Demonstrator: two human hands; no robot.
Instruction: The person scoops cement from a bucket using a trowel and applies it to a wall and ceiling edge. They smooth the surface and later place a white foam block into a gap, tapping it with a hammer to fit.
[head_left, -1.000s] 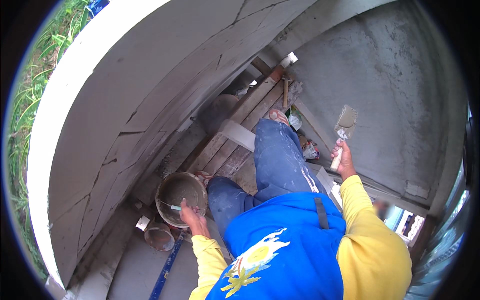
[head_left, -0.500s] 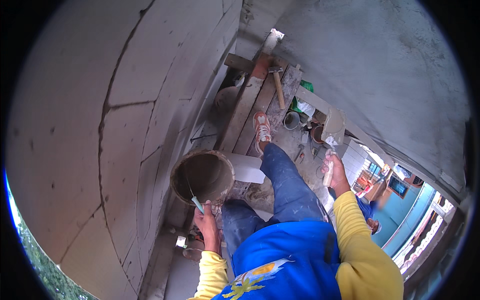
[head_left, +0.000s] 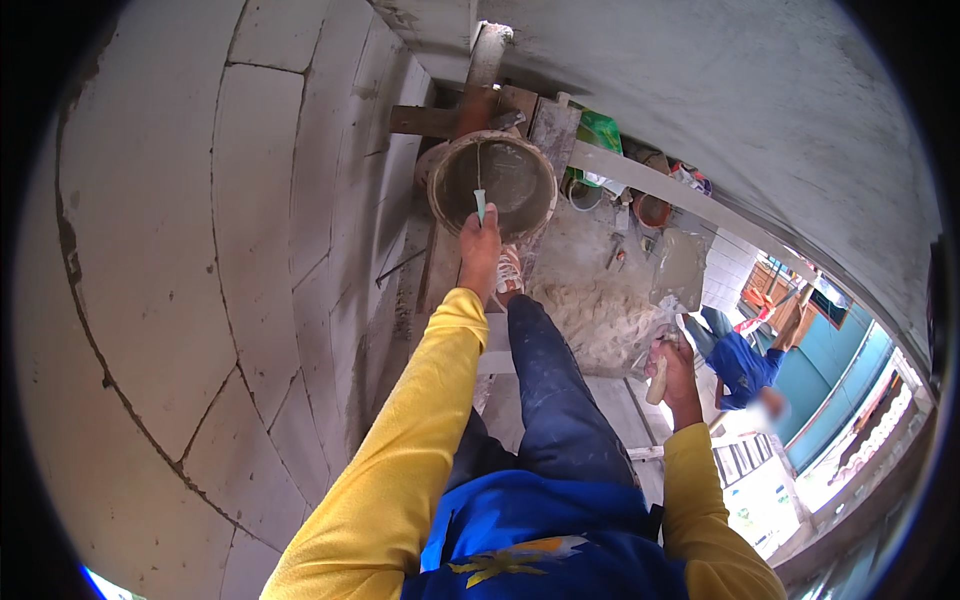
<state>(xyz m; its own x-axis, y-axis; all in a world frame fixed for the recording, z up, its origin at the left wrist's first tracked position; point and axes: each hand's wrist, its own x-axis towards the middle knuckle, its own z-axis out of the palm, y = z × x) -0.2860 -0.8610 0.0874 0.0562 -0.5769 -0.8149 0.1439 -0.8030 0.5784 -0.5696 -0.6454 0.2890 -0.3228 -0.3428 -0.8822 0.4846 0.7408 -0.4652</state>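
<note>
My left hand [head_left: 479, 250] is closed around the pale green grip of a wire bail, which belongs to a round bucket [head_left: 548, 200]. Grey mortar residue coats the inside of the bucket, and it sits over the wooden planks in front of my shoe [head_left: 509, 268]. In my right hand [head_left: 676, 370] is the light handle of a trowel [head_left: 679, 268]. Its broad rectangular blade points away from me and is smeared with grey mortar. The blade hangs in the air to the right of the bucket, apart from it.
A block wall [head_left: 260, 170] rises close on my left, and a grey wall [head_left: 760, 110] stands at the far right. A pail [head_left: 583, 194], a reddish pot [head_left: 651, 210] and a sand heap [head_left: 600, 320] lie beyond a beam. Another person in blue [head_left: 745, 370] is at the right.
My left arm has stretched forward, carrying the bucket from beside the left wall to farther ahead over the planks. The trowel stays in my right hand. The view has shifted.
</note>
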